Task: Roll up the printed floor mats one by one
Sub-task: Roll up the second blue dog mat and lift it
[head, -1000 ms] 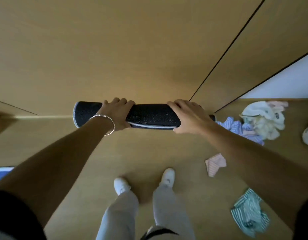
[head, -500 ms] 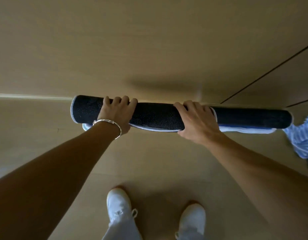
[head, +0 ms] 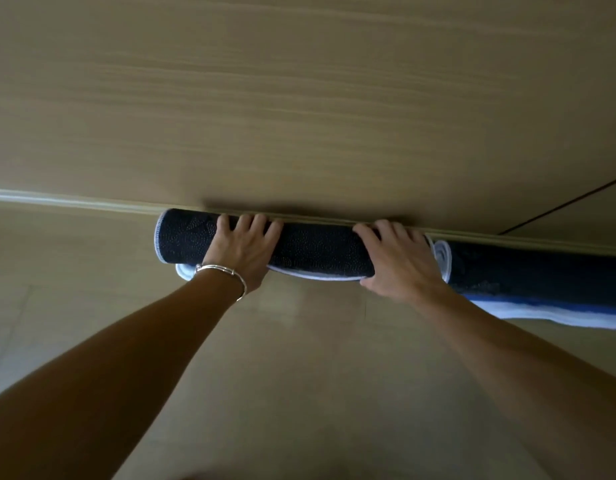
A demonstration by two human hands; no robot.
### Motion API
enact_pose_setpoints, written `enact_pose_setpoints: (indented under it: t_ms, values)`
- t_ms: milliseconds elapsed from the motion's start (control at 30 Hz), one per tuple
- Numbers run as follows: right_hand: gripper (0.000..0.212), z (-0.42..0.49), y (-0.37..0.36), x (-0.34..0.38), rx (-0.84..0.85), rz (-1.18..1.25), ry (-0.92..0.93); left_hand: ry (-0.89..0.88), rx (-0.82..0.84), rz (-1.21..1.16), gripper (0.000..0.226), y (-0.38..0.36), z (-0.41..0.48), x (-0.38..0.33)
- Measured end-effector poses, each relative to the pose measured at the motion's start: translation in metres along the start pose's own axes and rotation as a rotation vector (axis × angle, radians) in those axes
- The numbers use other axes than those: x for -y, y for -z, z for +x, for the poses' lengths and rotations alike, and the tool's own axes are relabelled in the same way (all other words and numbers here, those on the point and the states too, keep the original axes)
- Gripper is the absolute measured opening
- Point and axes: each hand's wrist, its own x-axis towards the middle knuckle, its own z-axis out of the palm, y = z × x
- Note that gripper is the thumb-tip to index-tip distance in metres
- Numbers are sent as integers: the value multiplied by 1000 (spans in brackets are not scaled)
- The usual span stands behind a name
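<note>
A rolled floor mat [head: 317,251], with a black dotted backing and a white stitched edge, lies lengthwise along the foot of the wooden wall. My left hand [head: 242,252], a silver bangle on its wrist, grips the roll near its left end with the fingers curled over the top. My right hand [head: 396,261] grips it near the right end, thumb under the front edge. A second rolled mat [head: 535,275], dark with a blue and white edge showing, lies just to the right, end to end with the first one.
The wooden wall [head: 299,98] and its pale skirting strip [head: 74,202] stand right behind the rolls. Bare wooden floor [head: 317,375] stretches in front of them. A dark door seam [head: 563,206] runs up the wall at the right.
Both hands have carried the roll down and forward against the skirting, beside the second roll. The view has dropped closer; my feet and the scattered clothes have left the frame.
</note>
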Motion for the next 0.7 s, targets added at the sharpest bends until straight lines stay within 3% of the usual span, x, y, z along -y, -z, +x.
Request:
enact_pose_setpoints:
  t_ms: [167, 367, 500, 600, 700]
  values:
    - [79, -3, -11, -21, 53, -15, -17, -98, -99, -8, 89, -13, 19, -10]
    - [101, -4, -14, -22, 146, 9, -50, -43, 202, 38, 103, -7, 22, -26]
    - [113, -26, 4, -12, 218, 68, -83, 5, 276, 42, 120, 22, 11, -27]
    - [101, -62, 38, 8, 273, 139, -87, -27, 324, -7, 112, 62, -20, -22]
    - [70, -106, 89, 32, 348, 243, -88, -100, 400, -124, 86, 120, -61, -15]
